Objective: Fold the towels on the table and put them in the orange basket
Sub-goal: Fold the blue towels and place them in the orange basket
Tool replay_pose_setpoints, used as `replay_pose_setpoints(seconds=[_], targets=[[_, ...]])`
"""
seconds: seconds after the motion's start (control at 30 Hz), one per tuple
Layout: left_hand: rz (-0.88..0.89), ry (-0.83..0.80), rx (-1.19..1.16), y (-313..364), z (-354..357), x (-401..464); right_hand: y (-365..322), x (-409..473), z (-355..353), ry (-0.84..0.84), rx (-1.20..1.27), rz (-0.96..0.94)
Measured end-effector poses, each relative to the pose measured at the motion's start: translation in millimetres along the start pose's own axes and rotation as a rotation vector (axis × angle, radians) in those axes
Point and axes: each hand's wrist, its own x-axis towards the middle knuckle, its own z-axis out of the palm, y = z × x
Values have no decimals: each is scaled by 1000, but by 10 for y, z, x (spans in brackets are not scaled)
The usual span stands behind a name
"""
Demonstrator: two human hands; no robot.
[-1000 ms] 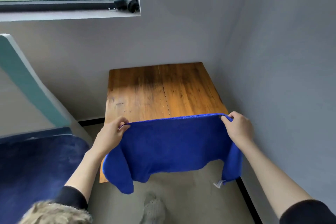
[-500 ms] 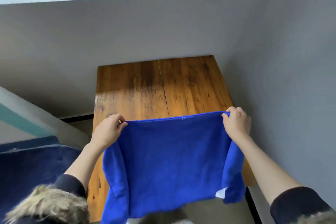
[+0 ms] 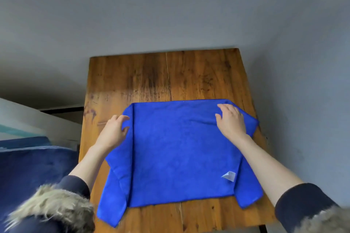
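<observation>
One blue towel (image 3: 180, 149), held up in the air half a second ago, now lies spread on the table (image 3: 189, 77). Left hand (image 3: 113, 131) fingers curl at its left edge; right hand (image 3: 231, 121) fingers, apart, press its far-right corner. Folding can begin; no basket shows.

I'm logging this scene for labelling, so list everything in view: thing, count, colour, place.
towel: 1, blue, spread on the table, side flaps folded in
tag: 1, white, on the towel's near right part
table: 1, brown wood, centre, against the wall
wall: grey, behind and right of the table
cushion: 1, dark blue, left of the table
left hand: 1, on the towel's left edge
right hand: 1, flat on the towel's far right corner
</observation>
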Motion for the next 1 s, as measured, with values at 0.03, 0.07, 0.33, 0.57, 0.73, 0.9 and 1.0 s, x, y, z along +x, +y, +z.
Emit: replay_pose_setpoints(seconds=[0.03,0.07,0.33,0.57,0.73,0.9,1.0], targets=[[-29,1,-20,-76,74,-51,-70,-53,115,-55,13,-14],[-68,10,-42,-162,149,-104,-146,-112,236,-113,22,-28],[-331,131,-195,-900,559,-324,-871,-635,1144,-348,-64,-123],[-209,178,-243,-1215,354,-132,-1262,-796,1459,-359,-170,-106],[-233,396,-354,-1510,-64,48,-1297,-836,1518,-369,-257,-66],[-192,465,-406,-1545,-208,213,-1403,-863,1519,-371,-236,19],[-143,396,-422,-1533,-157,298,-1506,-901,1539,-354,-227,35]])
